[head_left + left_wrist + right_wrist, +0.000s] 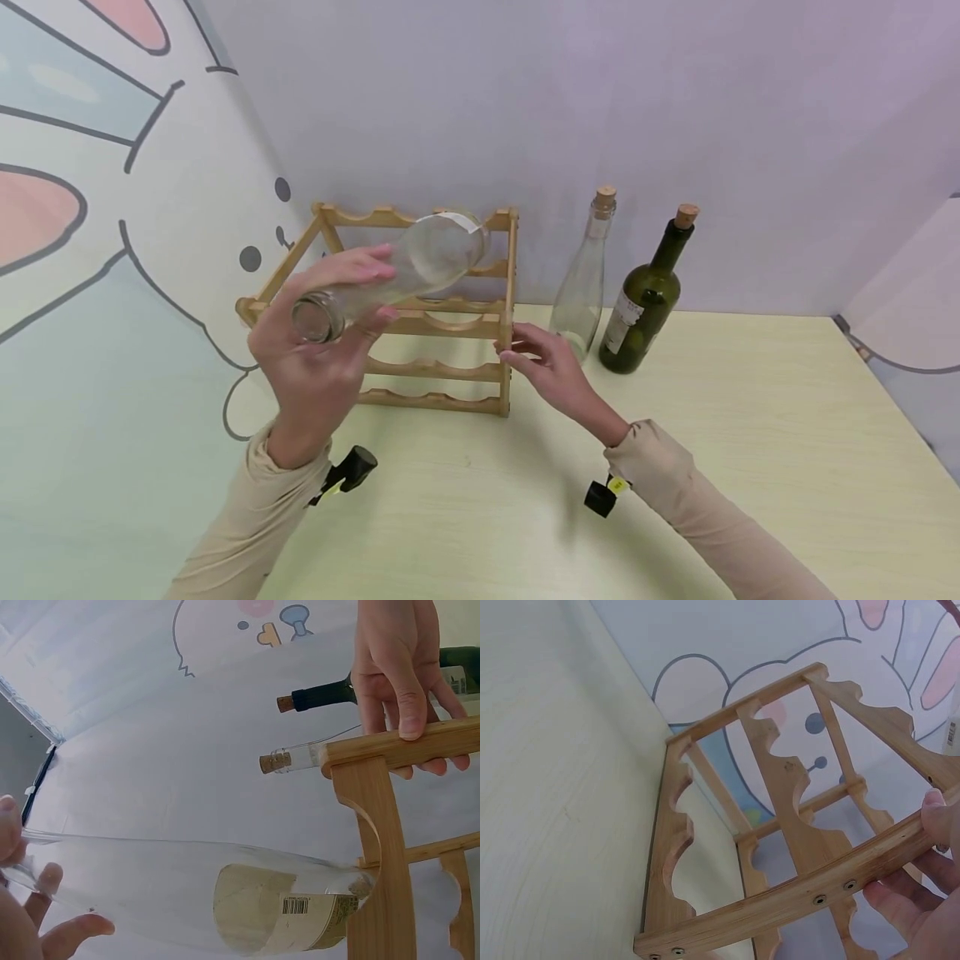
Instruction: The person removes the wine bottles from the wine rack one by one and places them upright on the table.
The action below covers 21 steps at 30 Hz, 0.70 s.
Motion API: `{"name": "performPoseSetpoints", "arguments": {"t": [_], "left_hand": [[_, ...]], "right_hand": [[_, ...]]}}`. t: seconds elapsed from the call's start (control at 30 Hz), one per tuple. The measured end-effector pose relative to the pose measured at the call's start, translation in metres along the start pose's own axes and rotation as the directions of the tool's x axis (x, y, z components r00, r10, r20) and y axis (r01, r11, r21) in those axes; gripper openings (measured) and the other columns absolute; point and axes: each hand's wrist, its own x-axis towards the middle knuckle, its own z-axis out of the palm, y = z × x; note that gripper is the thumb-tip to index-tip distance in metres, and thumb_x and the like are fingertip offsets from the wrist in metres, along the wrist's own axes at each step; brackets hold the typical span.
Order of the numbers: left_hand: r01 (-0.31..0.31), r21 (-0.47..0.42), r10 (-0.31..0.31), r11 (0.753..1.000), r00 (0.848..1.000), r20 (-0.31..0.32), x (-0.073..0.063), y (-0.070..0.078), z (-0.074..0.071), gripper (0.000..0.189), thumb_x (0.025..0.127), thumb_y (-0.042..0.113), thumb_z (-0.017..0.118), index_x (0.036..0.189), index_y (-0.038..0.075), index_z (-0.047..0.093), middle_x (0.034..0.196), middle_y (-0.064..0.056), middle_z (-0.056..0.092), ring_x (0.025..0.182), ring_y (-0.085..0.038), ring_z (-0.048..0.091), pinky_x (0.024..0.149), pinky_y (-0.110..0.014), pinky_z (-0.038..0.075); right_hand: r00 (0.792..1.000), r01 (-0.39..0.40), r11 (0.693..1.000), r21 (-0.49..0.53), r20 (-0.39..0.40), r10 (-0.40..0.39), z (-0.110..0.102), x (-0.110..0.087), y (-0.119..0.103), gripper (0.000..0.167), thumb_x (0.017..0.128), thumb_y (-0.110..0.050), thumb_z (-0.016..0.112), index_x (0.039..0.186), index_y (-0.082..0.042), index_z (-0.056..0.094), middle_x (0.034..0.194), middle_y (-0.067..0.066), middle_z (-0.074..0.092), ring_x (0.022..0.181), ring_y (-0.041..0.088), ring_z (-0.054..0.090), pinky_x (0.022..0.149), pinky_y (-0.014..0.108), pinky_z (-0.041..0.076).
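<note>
My left hand (311, 358) grips a clear glass bottle (438, 254) by its neck, its uncorked mouth towards me. The bottle lies tilted above the wooden wine rack (457, 325), base pointing at the rack's upper back. In the left wrist view, a label (319, 922) shows near the bottle's base, which is close to a scalloped slat (379, 907); whether they touch I cannot tell. My right hand (551, 367) holds the rack's right side post, thumb on one face and fingers around the other, as the right wrist view shows at the side rail (810, 896).
To the right of the rack stand a corked clear bottle (581, 296) and a corked dark green bottle (641, 321). A wall (637, 100) rises behind the pale table (765, 433). On the left, a cartoon-printed panel (187, 217) borders the rack.
</note>
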Motion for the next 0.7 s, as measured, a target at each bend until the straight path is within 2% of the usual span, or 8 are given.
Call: {"name": "performPoseSetpoints", "arguments": {"t": [0.23, 0.43, 0.6, 0.7], "left_hand": [[-0.028, -0.065, 0.025, 0.997, 0.999, -0.045, 0.009, 0.009, -0.002, 0.04, 0.066, 0.001, 0.085, 0.085, -0.019, 0.055, 0.078, -0.024, 0.066, 0.082, -0.043, 0.065, 0.082, -0.055, 0.05], [-0.048, -0.137, 0.039, 0.989, 0.997, -0.07, 0.014, 0.013, -0.009, 0.038, 0.061, -0.01, 0.083, 0.083, -0.021, 0.054, 0.076, -0.033, 0.062, 0.078, -0.049, 0.063, 0.08, -0.062, 0.047], [-0.063, -0.136, 0.051, 0.989, 0.995, -0.091, 0.019, 0.015, -0.013, 0.037, 0.057, -0.016, 0.082, 0.082, -0.021, 0.055, 0.074, -0.035, 0.06, 0.074, -0.05, 0.063, 0.076, -0.063, 0.048], [-0.047, -0.148, 0.033, 0.988, 0.994, -0.1, 0.022, 0.018, -0.014, 0.04, 0.056, -0.016, 0.082, 0.083, -0.022, 0.054, 0.073, -0.037, 0.059, 0.073, -0.049, 0.063, 0.076, -0.063, 0.047]], "right_hand": [[1.0, 0.004, 1.0, -0.014, 0.023, -0.004, 0.0, -0.002, -0.03, 0.03, 0.092, -0.002, 0.059, 0.122, 0.003, 0.058, 0.108, 0.018, 0.066, 0.102, 0.032, 0.062, 0.083, 0.036, 0.053], [0.999, 0.028, 0.999, -0.025, 0.029, -0.027, 0.0, -0.002, -0.032, 0.029, 0.092, -0.001, 0.059, 0.121, 0.004, 0.059, 0.106, 0.019, 0.066, 0.102, 0.033, 0.062, 0.084, 0.036, 0.053], [1.0, 0.011, 1.0, -0.023, 0.029, -0.011, -0.001, -0.001, -0.031, 0.03, 0.092, -0.003, 0.059, 0.121, 0.003, 0.059, 0.107, 0.018, 0.066, 0.103, 0.032, 0.062, 0.084, 0.034, 0.053], [1.0, 0.007, 1.0, -0.017, 0.027, -0.006, -0.001, -0.001, -0.029, 0.03, 0.092, -0.002, 0.059, 0.122, 0.003, 0.058, 0.108, 0.019, 0.066, 0.103, 0.033, 0.062, 0.084, 0.034, 0.053]]}}
